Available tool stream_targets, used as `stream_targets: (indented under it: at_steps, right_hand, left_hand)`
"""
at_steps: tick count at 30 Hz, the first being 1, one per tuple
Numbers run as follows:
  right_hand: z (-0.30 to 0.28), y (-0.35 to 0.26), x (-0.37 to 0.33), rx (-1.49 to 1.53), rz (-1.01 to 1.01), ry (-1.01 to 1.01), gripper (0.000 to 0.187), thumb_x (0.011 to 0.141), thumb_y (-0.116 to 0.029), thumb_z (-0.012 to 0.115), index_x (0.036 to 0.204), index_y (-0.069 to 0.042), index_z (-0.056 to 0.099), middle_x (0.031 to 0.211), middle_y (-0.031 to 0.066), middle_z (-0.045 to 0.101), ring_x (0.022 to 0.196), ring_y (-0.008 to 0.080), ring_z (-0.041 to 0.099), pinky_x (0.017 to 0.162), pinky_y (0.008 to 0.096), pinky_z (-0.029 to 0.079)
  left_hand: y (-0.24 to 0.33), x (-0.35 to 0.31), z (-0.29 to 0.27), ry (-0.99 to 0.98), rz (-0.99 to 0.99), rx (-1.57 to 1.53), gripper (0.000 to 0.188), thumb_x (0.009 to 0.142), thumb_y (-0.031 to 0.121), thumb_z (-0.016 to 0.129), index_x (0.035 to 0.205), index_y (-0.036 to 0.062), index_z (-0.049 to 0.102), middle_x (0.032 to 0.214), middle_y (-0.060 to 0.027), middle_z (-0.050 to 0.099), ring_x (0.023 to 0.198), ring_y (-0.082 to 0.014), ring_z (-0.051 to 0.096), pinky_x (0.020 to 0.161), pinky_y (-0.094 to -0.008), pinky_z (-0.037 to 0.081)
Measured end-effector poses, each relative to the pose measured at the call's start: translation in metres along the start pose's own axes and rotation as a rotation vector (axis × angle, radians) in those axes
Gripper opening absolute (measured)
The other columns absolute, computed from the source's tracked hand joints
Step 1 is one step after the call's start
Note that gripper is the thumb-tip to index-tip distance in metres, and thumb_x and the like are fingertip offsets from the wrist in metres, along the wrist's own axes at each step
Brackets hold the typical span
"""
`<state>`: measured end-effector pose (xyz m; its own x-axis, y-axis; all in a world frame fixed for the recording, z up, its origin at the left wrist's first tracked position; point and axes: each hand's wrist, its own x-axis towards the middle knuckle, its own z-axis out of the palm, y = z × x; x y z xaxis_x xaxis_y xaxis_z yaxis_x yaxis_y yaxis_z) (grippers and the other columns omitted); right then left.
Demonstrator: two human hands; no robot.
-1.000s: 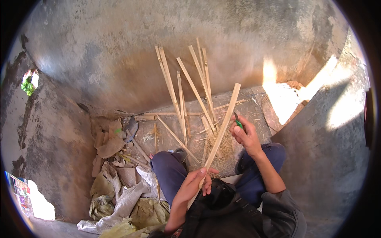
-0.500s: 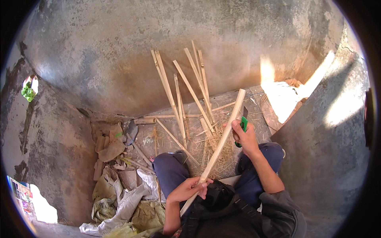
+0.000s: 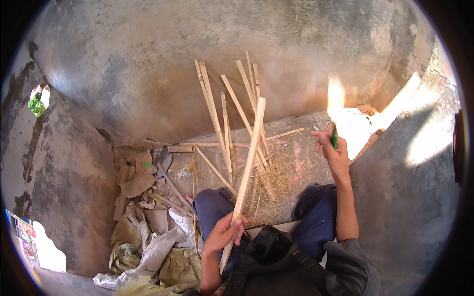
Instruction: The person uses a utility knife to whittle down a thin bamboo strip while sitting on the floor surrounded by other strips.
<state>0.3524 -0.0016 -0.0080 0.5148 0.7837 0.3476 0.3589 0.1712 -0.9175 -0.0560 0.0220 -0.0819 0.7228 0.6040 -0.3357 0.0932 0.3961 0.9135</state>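
Note:
A long pale bamboo strip [image 3: 249, 163] slants up and away from my lap, its far end raised. Near its lower end my left hand [image 3: 225, 232] is closed around it, fingers wrapped on the strip. My right hand [image 3: 334, 150] is lifted off to the right, well apart from the strip. It grips a green-handled knife [image 3: 334, 138], with some fingers stretched out to the left; the blade is hard to make out against the bright sunlit patch. Thin shavings [image 3: 271, 192] lie on the floor between my knees.
Several bamboo strips [image 3: 210, 103] lean against the concrete wall [image 3: 148, 74] ahead. Crumpled sacks [image 3: 153, 251] lie at my left, beside broken tile pieces [image 3: 136, 182] and sticks. A second wall [image 3: 410, 197] stands close on my right. Sunlight falls in the far right corner.
My right hand has moved right and away from the bamboo strip, taking the knife along. The strip's far end has swung left, while my left hand still grips its lower part.

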Motion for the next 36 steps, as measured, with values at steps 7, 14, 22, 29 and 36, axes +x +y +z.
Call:
stream_targets:
  at_steps: [7,14,22,29,36]
  right_hand:
    - [0.020,-0.048,-0.002,-0.707,-0.061,-0.346,0.048,0.099,-0.031,0.083,0.136,-0.008,0.065,0.085,0.0192,0.077,0.081,0.0427,0.076,0.072,0.0500,0.059]
    - [0.063,-0.039,-0.031,-0.354,-0.393,-0.495,0.039,0.104,-0.041,0.076,0.119,-0.006,0.067,0.094,0.0145,0.075,0.079,0.0389,0.074,0.069,0.0469,0.057]
    - [0.086,-0.009,-0.058,-0.409,-0.661,-0.475,0.030,0.098,-0.036,0.081,0.113,-0.010,0.074,0.087,0.0071,0.070,0.071,0.0284,0.072,0.060,0.0401,0.055]
    - [0.082,-0.008,-0.056,-0.444,-0.631,-0.265,0.029,0.096,-0.036,0.084,0.109,-0.011,0.075,0.081,0.0044,0.066,0.065,0.0255,0.070,0.055,0.0395,0.054]
    - [0.088,-0.018,-0.070,-0.436,-0.672,-0.352,0.029,0.097,-0.037,0.083,0.108,-0.012,0.075,0.077,0.0035,0.063,0.061,0.0237,0.068,0.052,0.0378,0.052]
  left_hand:
    - [0.017,0.008,0.010,0.072,0.024,0.111,0.025,0.121,0.026,0.054,0.123,0.0028,0.061,0.075,-0.0007,0.060,0.060,-0.0077,0.058,0.050,-0.0227,0.042]
    - [0.037,0.020,0.043,0.240,0.146,0.232,0.023,0.116,0.025,0.065,0.116,0.0019,0.067,0.078,-0.0038,0.072,0.055,-0.0053,0.058,0.049,-0.0209,0.042]
    - [0.047,0.028,0.054,0.293,0.300,0.368,0.026,0.116,0.021,0.065,0.129,-0.0001,0.070,0.078,-0.0007,0.071,0.065,-0.0031,0.057,0.059,-0.0223,0.043]
    - [0.063,0.021,0.061,0.296,0.308,0.353,0.025,0.118,0.017,0.059,0.130,-0.0001,0.074,0.077,0.0021,0.069,0.065,-0.0028,0.054,0.060,-0.0233,0.043]
    - [0.068,0.021,0.072,0.420,0.353,0.564,0.023,0.116,0.016,0.061,0.125,-0.0001,0.073,0.074,-0.0033,0.068,0.063,-0.0062,0.058,0.058,-0.0272,0.044]
